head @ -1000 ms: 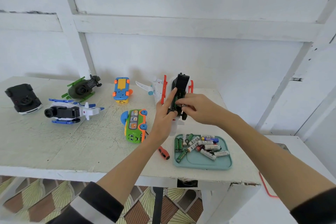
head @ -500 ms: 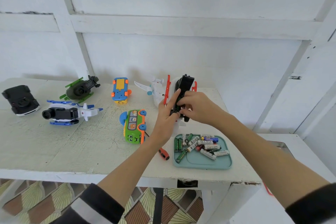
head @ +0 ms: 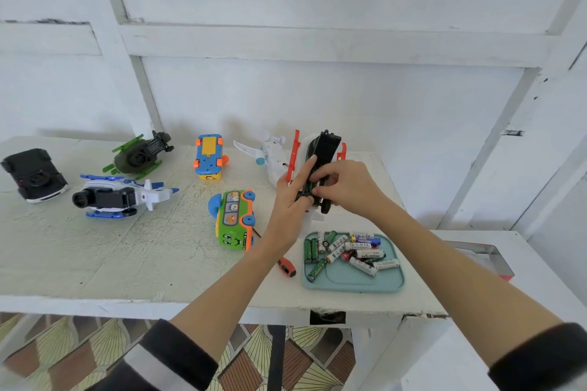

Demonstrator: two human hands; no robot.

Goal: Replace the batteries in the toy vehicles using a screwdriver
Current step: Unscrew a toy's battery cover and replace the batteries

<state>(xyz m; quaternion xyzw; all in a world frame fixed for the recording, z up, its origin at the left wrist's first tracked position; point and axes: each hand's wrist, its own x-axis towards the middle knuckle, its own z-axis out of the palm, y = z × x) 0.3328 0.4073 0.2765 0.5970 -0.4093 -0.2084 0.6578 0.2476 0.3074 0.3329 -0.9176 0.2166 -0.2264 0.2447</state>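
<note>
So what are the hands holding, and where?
The left hand grips the red-and-white toy by its black underside; the right hand fingers a battery there.

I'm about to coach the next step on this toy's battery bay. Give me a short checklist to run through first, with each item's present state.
1. Red-and-white toy held steady, underside facing the person, by left hand: ok.
2. Right hand fingertips at the battery bay: ok.
3. Green battery fully seated in the bay: cannot tell, fingers cover it.
4. Spare batteries in the teal tray nearby: ok.
5. Screwdriver lying on the table within reach: ok.
6. Battery cover located: cannot tell.
</note>
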